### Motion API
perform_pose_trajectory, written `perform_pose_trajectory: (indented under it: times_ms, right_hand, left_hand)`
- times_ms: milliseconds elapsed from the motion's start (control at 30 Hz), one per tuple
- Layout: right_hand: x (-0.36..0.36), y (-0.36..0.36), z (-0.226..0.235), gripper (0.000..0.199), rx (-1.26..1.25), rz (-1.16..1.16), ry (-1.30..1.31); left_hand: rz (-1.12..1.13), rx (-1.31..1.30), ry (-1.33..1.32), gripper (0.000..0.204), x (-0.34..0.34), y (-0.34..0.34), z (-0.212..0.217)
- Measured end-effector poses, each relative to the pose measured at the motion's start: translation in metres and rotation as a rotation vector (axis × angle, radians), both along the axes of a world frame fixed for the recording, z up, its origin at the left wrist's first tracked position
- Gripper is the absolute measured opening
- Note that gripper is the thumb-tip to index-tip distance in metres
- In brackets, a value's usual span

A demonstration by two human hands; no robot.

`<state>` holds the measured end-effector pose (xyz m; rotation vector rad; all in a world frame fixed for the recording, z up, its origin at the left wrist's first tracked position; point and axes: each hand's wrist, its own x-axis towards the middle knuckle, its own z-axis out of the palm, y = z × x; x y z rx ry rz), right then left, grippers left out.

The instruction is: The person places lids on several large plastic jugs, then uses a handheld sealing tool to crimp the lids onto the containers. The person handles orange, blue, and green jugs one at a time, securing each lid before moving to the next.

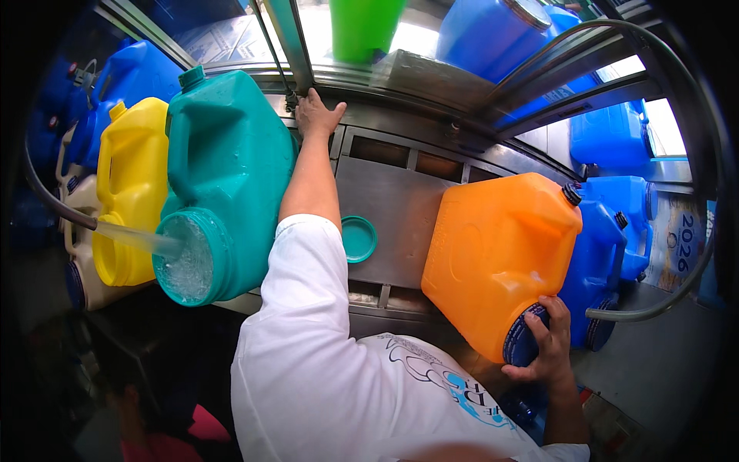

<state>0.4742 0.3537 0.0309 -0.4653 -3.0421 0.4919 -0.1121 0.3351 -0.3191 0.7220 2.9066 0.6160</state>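
Observation:
My left hand (319,115) reaches past the green water jug and rests on the steel ledge at the back, fingers spread, beside a thin rod and small fitting. The green jug (239,138) stands left of that arm, and water runs from a hose (65,209) into its wide round mouth, where it froths. My right hand (551,339) is curled around the dark blue cap (525,336) on the orange jug (500,254); the cap sits on the jug's wide mouth. A loose green cap (359,239) lies on the steel counter between the jugs.
Left of the green jug are a yellow jug (135,185), beige jugs (83,208) and a blue jug (142,73). More blue jugs (596,246) stand at the right, near a second curved hose (654,312). Glass panes and a metal frame (289,42) close off the back.

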Motion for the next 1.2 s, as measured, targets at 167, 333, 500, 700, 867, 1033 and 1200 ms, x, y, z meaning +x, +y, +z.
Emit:
perform_pose_trajectory:
  times_ms: [167,333,500,700,867,1033,1200]
  right_hand:
    - [0.004,-0.003,-0.003,0.089,0.013,-0.028,0.039]
    - [0.018,-0.020,-0.016,0.079,0.151,-0.210,0.168]
    - [0.033,-0.034,-0.039,0.042,-0.091,-0.655,0.526]
    - [0.050,-0.013,-0.050,0.038,-0.143,-0.565,0.577]
    - [0.053,0.009,-0.061,0.036,-0.162,-0.321,0.633]
    - [0.046,0.048,-0.068,0.029,-0.306,-0.044,0.593]
    - [0.044,0.049,-0.065,0.042,-0.493,0.014,0.589]
  left_hand:
    - [-0.053,-0.030,-0.048,0.115,0.029,0.003,0.020]
    - [-0.405,0.831,-0.336,0.108,0.163,-0.001,0.118]
    - [-1.406,0.993,-0.509,0.114,0.361,-0.061,0.241]
    - [-1.450,0.698,-0.257,0.115,0.441,-0.064,0.288]
    - [-1.176,0.765,-0.220,0.116,0.472,-0.085,0.276]
    - [-0.773,0.699,0.085,0.117,0.532,-0.104,0.270]
    - [-0.574,0.620,0.201,0.117,0.558,-0.107,0.267]
